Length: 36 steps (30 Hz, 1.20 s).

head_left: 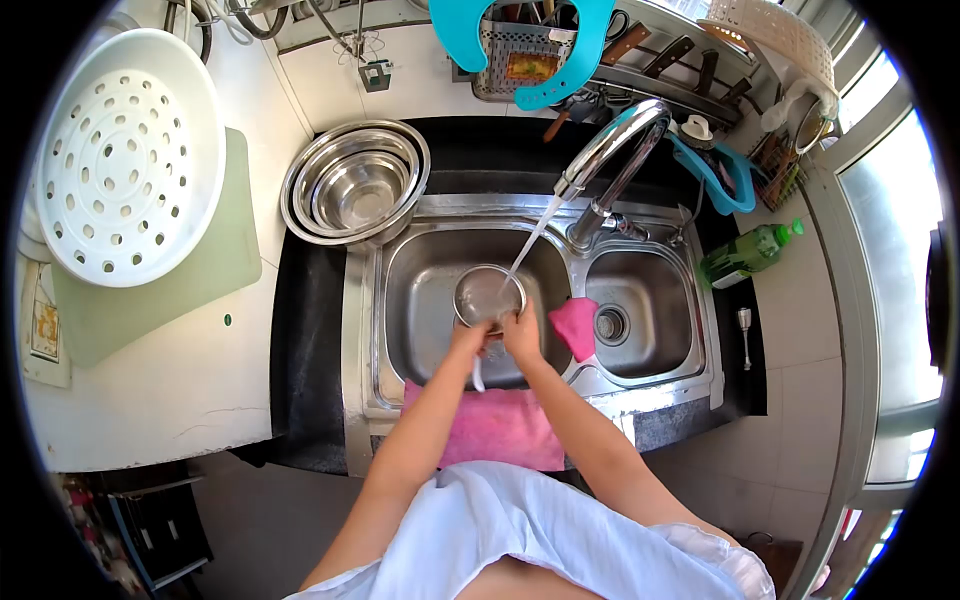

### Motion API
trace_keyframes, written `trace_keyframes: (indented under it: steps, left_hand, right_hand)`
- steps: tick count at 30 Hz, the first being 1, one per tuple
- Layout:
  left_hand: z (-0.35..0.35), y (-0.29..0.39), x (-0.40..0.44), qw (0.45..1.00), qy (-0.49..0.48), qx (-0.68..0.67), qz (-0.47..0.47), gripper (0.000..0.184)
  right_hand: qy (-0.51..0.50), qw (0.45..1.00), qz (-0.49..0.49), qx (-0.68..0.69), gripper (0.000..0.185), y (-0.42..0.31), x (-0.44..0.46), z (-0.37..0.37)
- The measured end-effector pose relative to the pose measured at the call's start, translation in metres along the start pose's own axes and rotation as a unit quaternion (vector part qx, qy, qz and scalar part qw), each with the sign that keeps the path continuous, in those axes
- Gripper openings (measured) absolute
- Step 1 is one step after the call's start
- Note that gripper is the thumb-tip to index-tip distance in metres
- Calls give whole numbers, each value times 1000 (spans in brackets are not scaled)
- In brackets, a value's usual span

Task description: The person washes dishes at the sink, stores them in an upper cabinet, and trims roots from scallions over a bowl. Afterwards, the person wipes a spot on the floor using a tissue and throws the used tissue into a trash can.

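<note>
A small round steel bowl (489, 293) is held over the large sink basin (415, 270). Water from the curved chrome faucet (600, 150) runs into it. My left hand (470, 340) grips the near left side of its rim, its fingers partly hidden underneath. On the near right side my right hand (519, 332) is closed around the rim. Just below my left hand hangs a pale curved streak, either water or a handle; I cannot tell which. A pink cloth (574, 328) drapes over the divider to the right of my hands.
Nested steel bowls (360, 190) stand on the counter left of the sink. A small basin (640, 300) with a drain lies to the right. Beyond are a green bottle (745, 254) and a metal-ended brush or tool (745, 335). A pink towel (500, 430) hangs over the front edge.
</note>
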<state>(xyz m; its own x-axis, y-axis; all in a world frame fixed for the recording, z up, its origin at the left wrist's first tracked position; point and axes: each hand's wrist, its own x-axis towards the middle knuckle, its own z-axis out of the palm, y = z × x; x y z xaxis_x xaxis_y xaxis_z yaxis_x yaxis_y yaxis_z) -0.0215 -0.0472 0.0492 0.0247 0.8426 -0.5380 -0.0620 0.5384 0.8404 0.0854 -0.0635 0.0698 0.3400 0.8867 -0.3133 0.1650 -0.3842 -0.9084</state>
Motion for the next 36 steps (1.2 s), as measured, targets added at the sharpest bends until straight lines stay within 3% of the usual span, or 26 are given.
trace_keyframes:
  steps: [2,3,5,6,7,8,9,10,11,12,13,15,17,18,19,20,21,23,27,29,31,32,33,34,35,36]
  left_hand:
    - [6,-26,11,943,-175,-213,-184,29]
    - [7,-30,13,902,-227,-273,-248,29]
    - [9,-7,16,976,-125,-62,-168,38]
    - [3,-8,32,976,-127,-65,-167,38]
    - [-13,-16,55,994,-98,35,-17,35]
    - [-19,-19,70,980,-66,135,134,32]
    - [-19,-1,62,980,-67,134,134,32]
    - [-20,33,39,906,-38,354,229,25]
    - [-21,61,21,775,-7,551,309,20]
    - [-13,71,14,732,-10,574,367,19]
    - [-7,73,16,731,-9,576,367,19]
    - [0,71,25,633,-54,582,508,16]
    - [-4,74,28,650,-34,580,490,14]
    - [-7,81,21,737,3,560,378,15]
    - [-12,85,17,808,38,529,257,17]
    - [-17,73,34,893,-53,437,98,21]
    - [-16,57,37,892,-53,438,97,21]
    - [-13,26,26,981,-15,184,57,26]
    - [4,16,9,971,73,149,173,36]
    - [2,34,-2,914,92,303,256,44]
    - [-7,59,-22,906,73,320,267,41]
    - [-14,69,-28,878,68,394,262,39]
    - [-19,75,-29,845,63,466,254,37]
    - [-21,75,-27,836,71,487,242,33]
    - [-22,76,-24,836,71,488,240,33]
    - [-22,81,-23,809,25,557,189,37]
  right_hand:
    - [123,980,-143,-55,43,2,-6,14]
    - [124,981,-141,-54,43,-2,-9,10]
    - [60,984,-165,-11,42,-9,-11,-7]
    - [57,975,-209,-51,42,-1,-6,-16]
    - [57,975,-208,-53,42,-1,-7,-23]
    - [-9,989,-123,-79,41,-5,-8,-30]
    - [-75,991,-37,-104,40,-7,-9,-33]
    - [-39,955,-153,-252,42,11,-1,-29]
    - [-39,955,-154,-251,42,13,0,-27]
    - [-53,940,-149,-301,42,14,0,-20]
    - [-66,923,-145,-351,43,13,0,-14]
    - [-61,929,-125,-342,45,5,0,-14]
    - [-94,978,-82,-170,46,-11,-1,-27]
    - [-104,994,22,-2,42,-9,4,-30]
    - [-104,994,23,-2,42,-5,8,-31]
    - [-108,991,41,72,40,-3,12,-33]
    - [-111,981,60,146,39,-7,11,-33]
    - [-91,968,92,214,29,-6,12,-23]
    - [-99,934,215,267,18,39,18,20]
    - [-114,827,321,447,17,17,-1,31]
    - [-184,841,293,417,21,27,16,15]
    - [-139,956,169,196,20,18,29,2]
    - [-120,985,97,82,20,9,35,-2]
    - [-86,995,32,-40,21,-1,41,-6]
    - [-42,975,-140,-165,21,-7,44,-7]
    - [5,908,-307,-284,24,-13,45,-9]
